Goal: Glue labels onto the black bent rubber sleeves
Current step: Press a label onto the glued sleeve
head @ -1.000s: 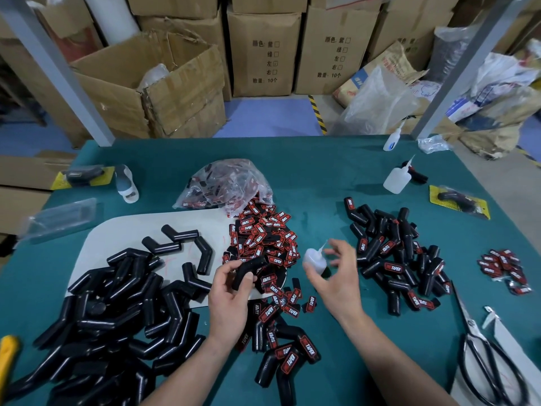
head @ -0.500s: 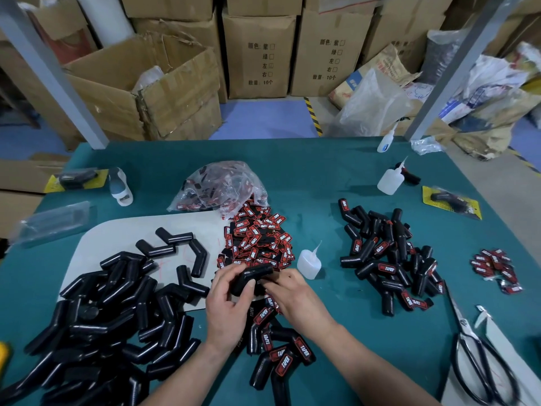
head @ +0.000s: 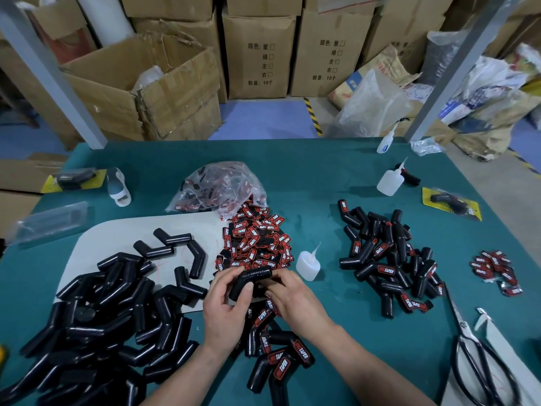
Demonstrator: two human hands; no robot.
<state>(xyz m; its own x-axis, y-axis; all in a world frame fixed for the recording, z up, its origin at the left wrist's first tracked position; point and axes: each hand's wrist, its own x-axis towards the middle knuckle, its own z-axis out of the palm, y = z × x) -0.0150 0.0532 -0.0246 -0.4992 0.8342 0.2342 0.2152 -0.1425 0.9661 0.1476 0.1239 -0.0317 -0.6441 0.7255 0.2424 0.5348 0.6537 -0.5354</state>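
Observation:
My left hand [head: 227, 306] grips a black bent rubber sleeve [head: 250, 278] above the table's middle. My right hand [head: 292, 297] reaches under the sleeve's right end, fingers curled among the labels; whether it pinches one is hidden. A heap of red-and-black labels [head: 257, 241] lies just behind the hands. The small white glue bottle [head: 307, 263] stands to the right of the hands. Unlabelled sleeves [head: 96, 326] are piled at the left. Labelled sleeves lie at the right [head: 386, 259] and in front of me [head: 278, 356].
A plastic bag of labels [head: 219, 189] sits behind the heap. A second glue bottle [head: 389, 183] stands far right, a third [head: 386, 143] at the table's back edge. Scissors [head: 480, 356] lie at the near right, a small label pile [head: 497, 271] beside them. Cardboard boxes [head: 146, 89] stand behind the table.
My right hand has left the glue bottle standing on the table and come left to the sleeve. My left hand has kept hold of the sleeve.

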